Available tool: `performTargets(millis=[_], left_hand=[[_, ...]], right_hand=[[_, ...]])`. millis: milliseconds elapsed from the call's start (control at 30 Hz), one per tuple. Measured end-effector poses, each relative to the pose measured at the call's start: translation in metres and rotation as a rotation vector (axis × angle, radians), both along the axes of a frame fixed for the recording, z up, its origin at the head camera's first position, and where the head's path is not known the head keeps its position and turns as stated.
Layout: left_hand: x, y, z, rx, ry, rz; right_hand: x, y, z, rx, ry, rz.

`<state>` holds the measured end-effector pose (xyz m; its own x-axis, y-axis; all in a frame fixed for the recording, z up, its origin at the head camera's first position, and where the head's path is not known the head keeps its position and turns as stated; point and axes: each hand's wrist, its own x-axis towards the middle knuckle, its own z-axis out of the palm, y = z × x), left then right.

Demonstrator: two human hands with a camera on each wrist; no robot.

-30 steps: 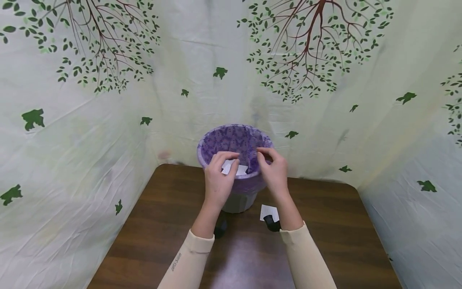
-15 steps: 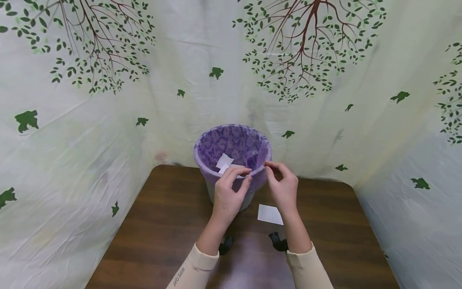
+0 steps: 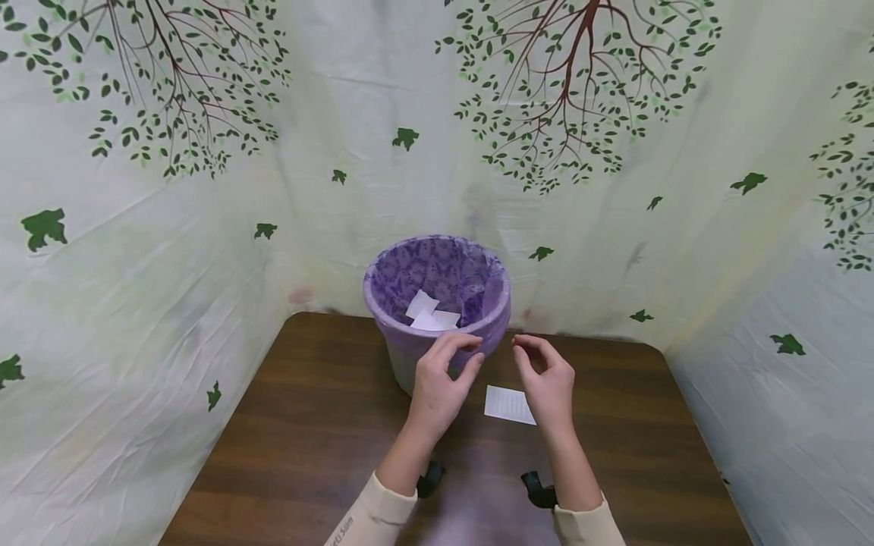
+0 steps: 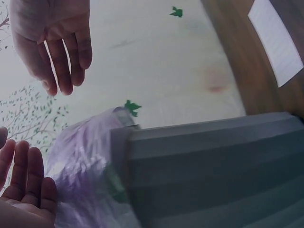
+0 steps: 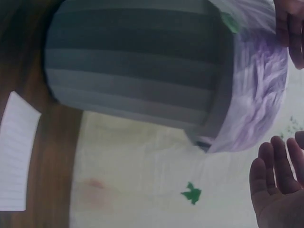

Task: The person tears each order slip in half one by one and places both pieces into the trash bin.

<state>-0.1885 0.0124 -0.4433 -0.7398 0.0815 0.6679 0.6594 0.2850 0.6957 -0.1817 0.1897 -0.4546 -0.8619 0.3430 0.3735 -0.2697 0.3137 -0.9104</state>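
Note:
A grey ribbed bin (image 4: 199, 171) stands on the table with a purple patterned liner bag (image 3: 437, 262) folded over its rim. Several white paper pieces (image 3: 430, 315) lie inside. My left hand (image 3: 444, 379) hovers before the bin's front, fingers loosely bent, with nothing between thumb and fingertips. To the right of the rim, my right hand (image 3: 551, 383) is held up in a similar loose curve and also holds nothing. A white lined paper slip (image 3: 508, 404) lies on the table by the bin, its right end hidden behind the right hand in the head view.
The brown wooden table (image 3: 287, 440) has rounded far corners. Cloth sheeting (image 3: 580, 280) printed with leaves and branches hangs behind and along both sides. Black wrist camera mounts (image 3: 539, 491) jut inward under the forearms.
Both hands have drawn back from over the bin's rim toward the body, the right one also shifting right. More of the paper inside the bin and the slip on the table now shows.

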Motion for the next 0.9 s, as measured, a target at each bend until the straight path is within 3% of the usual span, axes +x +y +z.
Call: performTargets(millis=[533,667,900], left_hand=[[0.012,0.013,-0.039,-0.059,-0.098,-0.053],[0.014,0.018,-0.050,-0.095,-0.107,-0.041],[0.016,0.022,-0.058,-0.116,-0.188,-0.028]], right_hand=[[0.022,0.017,-0.032,-0.005,-0.120,-0.058],[0.027,0.020,-0.040,0.016,-0.158,-0.077],[0.031,0.024,-0.050,0.035,-0.182,-0.093]])
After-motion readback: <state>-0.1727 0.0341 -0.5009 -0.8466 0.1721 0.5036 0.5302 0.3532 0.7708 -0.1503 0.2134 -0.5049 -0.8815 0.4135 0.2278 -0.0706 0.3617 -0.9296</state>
